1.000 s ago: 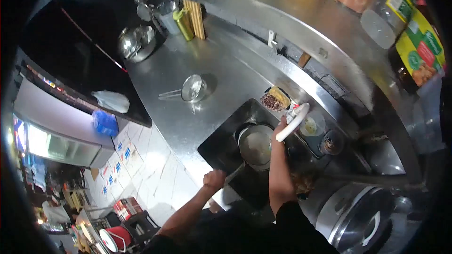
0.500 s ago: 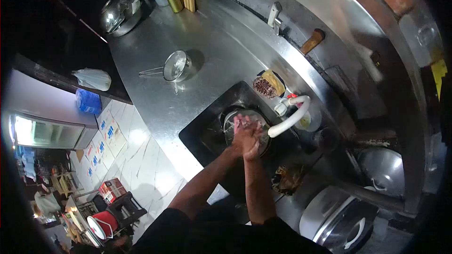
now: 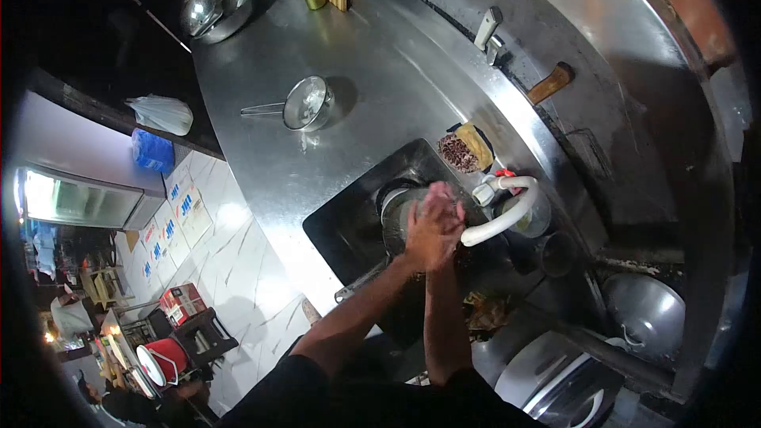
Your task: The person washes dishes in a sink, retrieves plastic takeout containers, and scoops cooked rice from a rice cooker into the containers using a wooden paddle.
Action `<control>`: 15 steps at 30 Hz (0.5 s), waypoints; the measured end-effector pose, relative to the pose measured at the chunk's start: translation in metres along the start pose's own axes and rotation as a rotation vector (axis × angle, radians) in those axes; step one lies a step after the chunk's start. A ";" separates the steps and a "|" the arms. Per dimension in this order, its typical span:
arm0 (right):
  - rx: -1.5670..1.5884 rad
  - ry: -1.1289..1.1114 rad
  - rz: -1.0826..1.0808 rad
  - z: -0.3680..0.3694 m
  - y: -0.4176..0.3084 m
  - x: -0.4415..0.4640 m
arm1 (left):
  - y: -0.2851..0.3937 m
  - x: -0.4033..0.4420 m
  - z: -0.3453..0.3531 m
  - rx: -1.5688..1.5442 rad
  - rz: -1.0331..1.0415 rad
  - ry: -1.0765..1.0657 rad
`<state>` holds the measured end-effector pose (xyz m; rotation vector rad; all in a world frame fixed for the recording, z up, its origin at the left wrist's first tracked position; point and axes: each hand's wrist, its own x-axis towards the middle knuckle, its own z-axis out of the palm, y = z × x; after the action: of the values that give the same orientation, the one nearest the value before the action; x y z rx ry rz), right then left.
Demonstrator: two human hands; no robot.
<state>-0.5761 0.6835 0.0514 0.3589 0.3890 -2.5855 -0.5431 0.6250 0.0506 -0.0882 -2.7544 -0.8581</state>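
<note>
Steel counter (image 3: 372,63) borders a dark sink (image 3: 337,226), over which both hands (image 3: 434,226) meet. They press together, fingers overlapping and blurred; whether anything lies between them cannot be told. Directly beneath and just left of the grip is the pot (image 3: 395,218), inside the sink; its contents are largely hidden by the hands. Immediately right of the grip, the white spout (image 3: 519,210) curves with its end near the fingers. Beyond the grip, slightly right, a dish (image 3: 485,168) carries a dark-and-white speckled mass (image 3: 456,152) beside a yellowish piece (image 3: 474,145). Farther right, behind the spout, a clear bowl (image 3: 541,218) contains something pale, partly hidden. Well beyond the grip, to the left, a strainer (image 3: 305,103) rests on the counter. Well right of the grip and nearer the body sits a steel bowl (image 3: 646,309).
</note>
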 end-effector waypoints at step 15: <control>-0.288 0.130 -0.031 -0.026 0.026 0.011 | -0.067 0.014 0.048 -1.018 -0.956 -0.125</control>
<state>-0.5672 0.6660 0.0189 0.4198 0.8075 -2.4956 -0.5758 0.5967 -0.0209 1.0638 -2.0366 -2.4298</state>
